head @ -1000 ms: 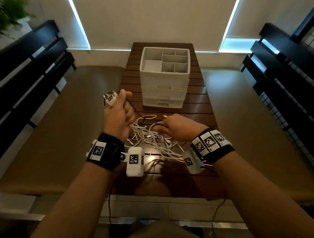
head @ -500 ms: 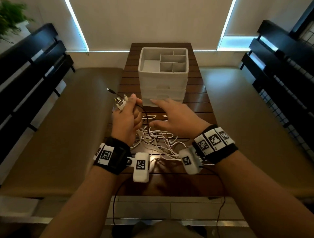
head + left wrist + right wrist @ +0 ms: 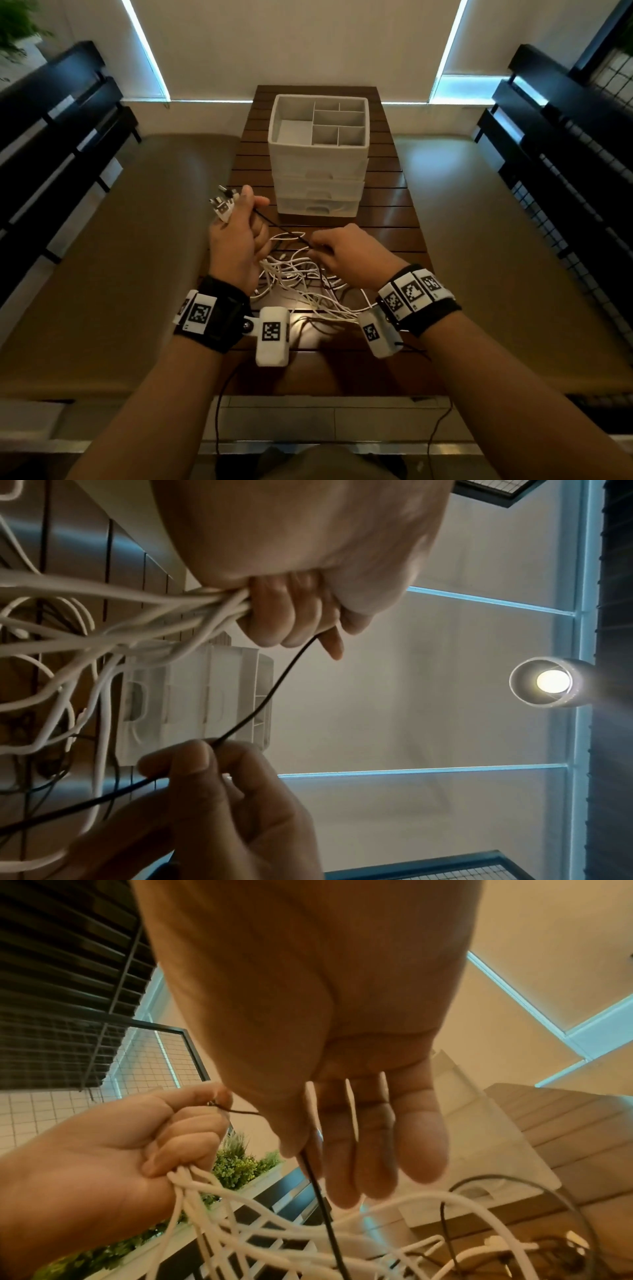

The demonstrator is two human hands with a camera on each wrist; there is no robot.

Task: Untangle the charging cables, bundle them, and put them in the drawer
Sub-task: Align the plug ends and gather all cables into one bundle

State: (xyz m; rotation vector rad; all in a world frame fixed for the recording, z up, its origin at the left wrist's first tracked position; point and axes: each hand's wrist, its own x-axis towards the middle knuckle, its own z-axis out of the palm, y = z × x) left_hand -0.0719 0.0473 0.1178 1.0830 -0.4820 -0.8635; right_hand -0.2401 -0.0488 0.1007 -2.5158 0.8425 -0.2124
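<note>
A tangle of white charging cables (image 3: 294, 277) lies on the slatted wooden table (image 3: 387, 212) between my hands. My left hand (image 3: 239, 236) is raised in a fist that grips a bunch of the white cables (image 3: 192, 607) and several plug ends (image 3: 222, 205) sticking out at its top. A thin black cable (image 3: 281, 228) runs taut from that fist to my right hand (image 3: 346, 253), which pinches it between thumb and fingers (image 3: 192, 761). In the right wrist view the black cable (image 3: 322, 1204) hangs below the fingers (image 3: 363, 1150).
A white plastic drawer unit (image 3: 318, 154) with a divided open top tray stands mid-table behind the cables; its drawers look shut. Brown cushioned benches (image 3: 113, 260) flank the table, with black slatted backs (image 3: 561, 144) at both sides. The wall stands behind.
My right hand pulled back from near the drawer unit and took hold of the black cable. My left hand stays raised with its bunch of cables.
</note>
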